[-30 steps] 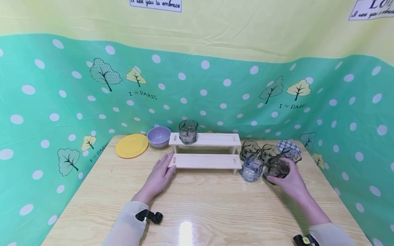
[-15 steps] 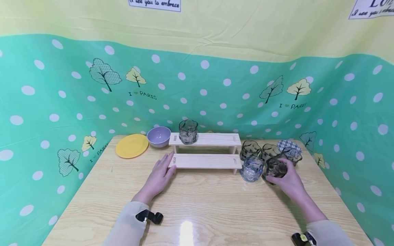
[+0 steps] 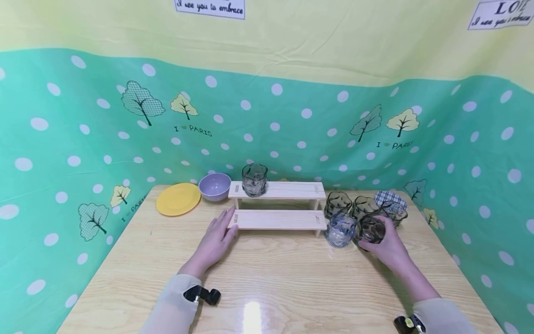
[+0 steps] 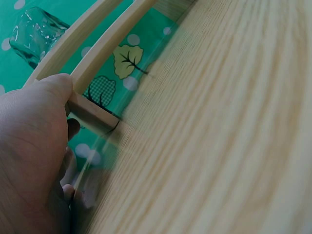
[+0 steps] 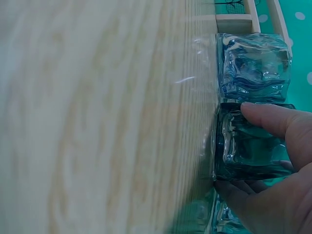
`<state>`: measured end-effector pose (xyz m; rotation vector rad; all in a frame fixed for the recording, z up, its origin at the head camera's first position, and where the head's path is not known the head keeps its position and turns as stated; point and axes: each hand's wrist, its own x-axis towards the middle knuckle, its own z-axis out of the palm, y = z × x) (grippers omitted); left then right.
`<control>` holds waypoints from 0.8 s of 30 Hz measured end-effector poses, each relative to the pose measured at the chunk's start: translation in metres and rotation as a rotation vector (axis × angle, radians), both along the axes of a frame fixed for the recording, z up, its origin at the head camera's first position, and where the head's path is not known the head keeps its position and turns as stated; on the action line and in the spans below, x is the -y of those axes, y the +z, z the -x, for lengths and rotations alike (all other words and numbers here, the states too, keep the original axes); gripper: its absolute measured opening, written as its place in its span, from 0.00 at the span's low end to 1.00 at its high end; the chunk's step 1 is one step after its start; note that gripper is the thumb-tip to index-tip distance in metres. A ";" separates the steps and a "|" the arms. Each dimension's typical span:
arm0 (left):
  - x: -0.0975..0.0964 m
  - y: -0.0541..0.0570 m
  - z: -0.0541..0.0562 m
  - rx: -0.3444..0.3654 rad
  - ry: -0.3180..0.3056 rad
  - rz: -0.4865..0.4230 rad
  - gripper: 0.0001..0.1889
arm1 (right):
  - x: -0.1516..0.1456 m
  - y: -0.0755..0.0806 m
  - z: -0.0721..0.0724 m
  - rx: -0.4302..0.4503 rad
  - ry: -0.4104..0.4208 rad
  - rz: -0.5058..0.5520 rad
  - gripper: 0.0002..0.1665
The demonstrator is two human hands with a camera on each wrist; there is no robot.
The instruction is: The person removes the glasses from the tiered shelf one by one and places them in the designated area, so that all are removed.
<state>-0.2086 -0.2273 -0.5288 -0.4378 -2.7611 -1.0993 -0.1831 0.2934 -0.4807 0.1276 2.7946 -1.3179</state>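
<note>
In the head view my right hand (image 3: 388, 246) holds a dark smoky glass (image 3: 372, 230) at the table's right, thumb on the near side and fingers round the far side. In the right wrist view this glass (image 5: 251, 146) stands on the table beside a clear bluish glass (image 5: 256, 68). My left hand (image 3: 212, 239) rests against the left end of a two-step wooden shelf (image 3: 277, 220), fingers fairly straight. In the left wrist view the thumb touches the end of the lower step (image 4: 95, 114). One grey glass (image 3: 254, 181) stands on the upper step, toward its left.
Several other glasses, among them a smoky glass (image 3: 338, 204), crowd the shelf's right end behind the held one. A checked cloth-like item (image 3: 390, 199) lies behind them. At the back left are a yellow plate (image 3: 178, 199) and a purple bowl (image 3: 215, 188). A patterned curtain (image 3: 288, 125) encloses the table.
The right hand and forearm have shifted very slightly left, still around the dark glass. The left hand stays at the shelf's end. The camera view tilts a little.
</note>
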 end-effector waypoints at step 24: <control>0.000 0.001 -0.001 -0.005 0.002 0.009 0.34 | 0.033 0.074 -0.015 -0.289 0.104 -0.128 0.73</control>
